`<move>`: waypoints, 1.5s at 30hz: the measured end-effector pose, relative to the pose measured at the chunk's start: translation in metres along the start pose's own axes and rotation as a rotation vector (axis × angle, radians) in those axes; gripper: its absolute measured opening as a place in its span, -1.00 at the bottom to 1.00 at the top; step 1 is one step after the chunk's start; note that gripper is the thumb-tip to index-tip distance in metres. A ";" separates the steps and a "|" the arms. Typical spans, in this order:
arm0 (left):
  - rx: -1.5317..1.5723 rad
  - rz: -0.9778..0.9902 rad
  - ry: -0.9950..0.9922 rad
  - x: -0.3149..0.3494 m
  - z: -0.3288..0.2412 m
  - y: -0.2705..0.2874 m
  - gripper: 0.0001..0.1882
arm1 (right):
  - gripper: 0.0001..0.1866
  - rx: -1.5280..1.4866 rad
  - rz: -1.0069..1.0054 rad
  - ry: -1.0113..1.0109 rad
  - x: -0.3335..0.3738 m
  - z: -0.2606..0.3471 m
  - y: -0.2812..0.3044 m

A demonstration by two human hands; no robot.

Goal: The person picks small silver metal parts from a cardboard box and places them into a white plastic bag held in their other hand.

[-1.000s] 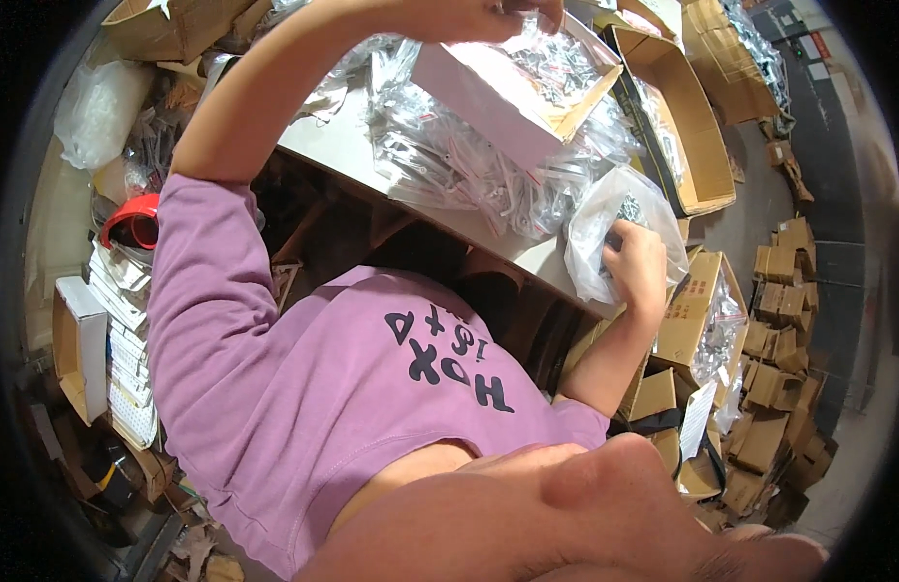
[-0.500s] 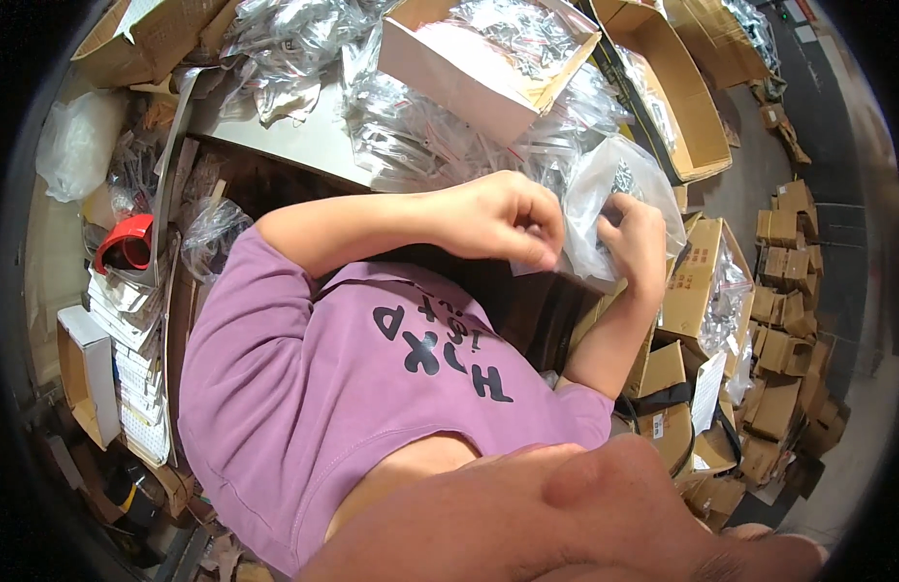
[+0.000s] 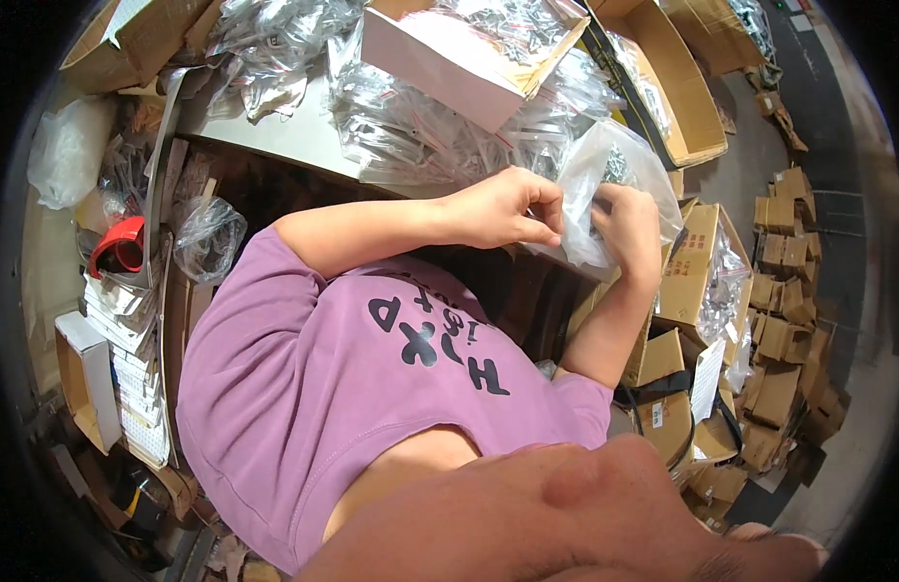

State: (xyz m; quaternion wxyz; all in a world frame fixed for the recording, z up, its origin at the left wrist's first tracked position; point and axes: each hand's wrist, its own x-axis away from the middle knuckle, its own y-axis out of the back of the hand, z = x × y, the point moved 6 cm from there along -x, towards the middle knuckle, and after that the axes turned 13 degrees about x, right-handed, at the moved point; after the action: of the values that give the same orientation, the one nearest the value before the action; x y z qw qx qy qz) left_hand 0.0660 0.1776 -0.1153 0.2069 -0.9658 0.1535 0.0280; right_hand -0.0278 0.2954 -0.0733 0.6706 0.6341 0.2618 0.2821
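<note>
A translucent white plastic bag (image 3: pixel 583 179) stands with its mouth open at the table's near edge, small grey metal pieces (image 3: pixel 619 167) showing inside. My right hand (image 3: pixel 631 225) reaches into its mouth, fingers curled by the pieces; the fingertips are partly hidden, and whatever they grip does not show. Just left of the bag is my left hand (image 3: pixel 513 209), its thumb and forefinger brought together close to the bag's side. What lies between those fingers, if anything, is too small to tell. Behind both hands is a heap of clear zip bags (image 3: pixel 401 126).
A white open box (image 3: pixel 440 73) of metal parts rests on the heap. To its right is a long cardboard box (image 3: pixel 697 126). Cartons (image 3: pixel 690 267) stand by my right arm, more (image 3: pixel 784 335) along the floor. At left are a red tape roll (image 3: pixel 128 254) and stacked papers (image 3: pixel 129 369).
A small clear piece seen under my left fingers no longer shows. My left thumb has risen toward the forefinger. My right hand stays in the bag, slightly shifted. The whole view has shifted a little.
</note>
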 end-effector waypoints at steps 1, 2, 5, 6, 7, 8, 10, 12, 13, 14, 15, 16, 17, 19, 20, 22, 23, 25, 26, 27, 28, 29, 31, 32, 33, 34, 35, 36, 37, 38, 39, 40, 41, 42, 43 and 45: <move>-0.172 0.001 -0.042 0.002 -0.012 -0.002 -0.87 | -0.79 -0.039 -0.014 0.003 0.000 -0.001 0.000; -0.345 0.002 -0.083 0.003 -0.020 -0.005 -0.87 | -0.79 -0.039 -0.014 0.006 0.001 -0.002 0.000; -0.312 -0.040 -0.133 0.000 -0.024 -0.008 -0.87 | -0.80 -0.060 -0.064 0.026 0.003 -0.002 0.003; -0.326 -0.061 -0.196 -0.001 -0.029 -0.009 -0.86 | -0.82 -0.088 -0.094 -0.006 0.004 -0.005 0.003; -0.326 -0.062 -0.197 -0.003 -0.030 -0.010 -0.86 | -0.84 -0.119 -0.124 -0.037 0.005 -0.008 0.004; -0.334 -0.030 -0.224 -0.004 -0.032 -0.012 -0.85 | -0.84 -0.117 -0.124 -0.037 0.006 -0.008 0.005; -0.339 0.004 -0.252 -0.008 -0.038 -0.016 -0.85 | -0.83 -0.099 -0.202 -0.077 0.010 -0.012 0.013; -0.375 0.002 -0.240 -0.013 -0.049 -0.022 -0.84 | -0.84 -0.201 -0.221 -0.122 0.013 -0.019 0.018; -0.404 -0.019 -0.293 -0.017 -0.056 -0.023 -0.79 | -0.85 -0.305 -0.242 -0.163 0.015 -0.025 0.021; -0.446 -0.040 -0.301 -0.023 -0.059 -0.023 -0.74 | -0.85 -0.300 -0.243 -0.167 0.017 -0.028 0.020; -0.402 -0.069 -0.314 -0.028 -0.059 -0.022 -0.75 | -0.86 -0.544 -0.273 -0.227 0.021 -0.038 0.017; -0.359 -0.102 -0.329 -0.034 -0.058 -0.022 -0.76 | -0.86 -0.790 -0.301 -0.280 0.024 -0.046 0.012; -0.295 -0.123 -0.307 -0.041 -0.054 -0.020 -0.78 | -0.85 -0.944 -0.342 -0.253 0.026 -0.048 0.013; -0.173 -0.130 -0.263 -0.056 -0.041 -0.019 -0.82 | -0.84 -1.013 -0.375 -0.230 0.030 -0.053 0.015; -0.080 -0.122 -0.248 -0.061 -0.034 -0.018 -0.83 | -0.83 -1.087 -0.407 -0.208 0.032 -0.056 0.016; -0.083 -0.084 -0.213 -0.065 -0.026 -0.016 -0.83 | -0.84 -1.129 -0.428 -0.206 0.035 -0.060 0.016; -0.089 -0.046 -0.174 -0.067 -0.022 -0.017 -0.82 | -0.83 -1.178 -0.443 -0.188 0.037 -0.062 0.016; -0.214 -0.065 -0.158 -0.068 -0.019 -0.016 -0.80 | -0.83 -1.227 -0.457 -0.169 0.039 -0.063 0.017; -0.341 -0.086 -0.141 -0.068 -0.018 -0.015 -0.78 | -0.83 -1.236 -0.449 -0.151 0.039 -0.061 0.017; -0.340 -0.087 -0.140 -0.067 -0.018 -0.015 -0.78 | -0.84 -1.246 -0.440 -0.134 0.039 -0.058 0.018; -0.384 -0.094 -0.133 -0.067 -0.019 -0.016 -0.78 | -0.84 -1.246 -0.439 -0.134 0.039 -0.057 0.018; -0.427 -0.102 -0.125 -0.067 -0.019 -0.016 -0.77 | -0.83 -1.213 -0.425 -0.129 0.039 -0.055 0.019; -0.429 -0.099 -0.179 -0.070 -0.015 -0.015 -0.77 | -0.83 -1.182 -0.411 -0.124 0.038 -0.050 0.021; -0.430 -0.097 -0.233 -0.072 -0.013 -0.014 -0.77 | -0.83 -1.163 -0.403 -0.121 0.038 -0.047 0.021; -0.431 -0.096 -0.233 -0.074 -0.007 -0.012 -0.77 | -0.83 -1.144 -0.396 -0.118 0.037 -0.045 0.021; -0.415 -0.095 -0.289 -0.074 -0.004 -0.010 -0.77 | -0.83 -1.145 -0.395 -0.117 0.037 -0.046 0.020; -0.398 -0.094 -0.345 -0.075 -0.001 -0.009 -0.77 | -0.83 -1.152 -0.367 -0.088 0.036 -0.044 0.018; -0.398 -0.095 -0.345 -0.076 0.005 -0.005 -0.77 | -0.83 -1.159 -0.340 -0.058 0.035 -0.042 0.017; -0.438 -0.095 -0.399 -0.075 0.002 -0.006 -0.75 | -0.83 -1.160 -0.340 -0.060 0.035 -0.042 0.017; -0.478 -0.095 -0.453 -0.074 0.001 -0.007 -0.73 | -0.84 -1.156 -0.312 -0.053 0.034 -0.040 0.016; -0.477 -0.095 -0.452 -0.074 0.001 -0.006 -0.73 | -0.84 -1.151 -0.284 -0.046 0.034 -0.037 0.015; -0.488 -0.079 -0.324 -0.074 -0.001 -0.009 -0.72 | -0.84 -1.151 -0.285 -0.048 0.034 -0.036 0.014; -0.498 -0.064 -0.196 -0.073 -0.001 -0.010 -0.70 | -0.85 -1.118 -0.291 -0.030 0.033 -0.034 0.014; -0.497 -0.062 -0.196 -0.072 -0.003 -0.011 -0.70 | -0.85 -1.085 -0.297 -0.012 0.033 -0.033 0.014; -0.510 -0.070 -0.193 -0.071 -0.006 -0.011 -0.68 | -0.85 -1.084 -0.296 -0.011 0.032 -0.033 0.013; -0.521 -0.080 -0.191 -0.070 -0.008 -0.011 -0.65 | -0.85 -1.057 -0.283 0.021 0.030 -0.030 0.012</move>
State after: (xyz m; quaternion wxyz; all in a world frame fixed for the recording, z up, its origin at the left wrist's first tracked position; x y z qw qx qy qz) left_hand 0.0025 0.2037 -0.0959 -0.0341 -0.9847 0.0829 0.1493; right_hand -0.0289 0.3386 -0.0632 0.9266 0.1666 0.1739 0.2888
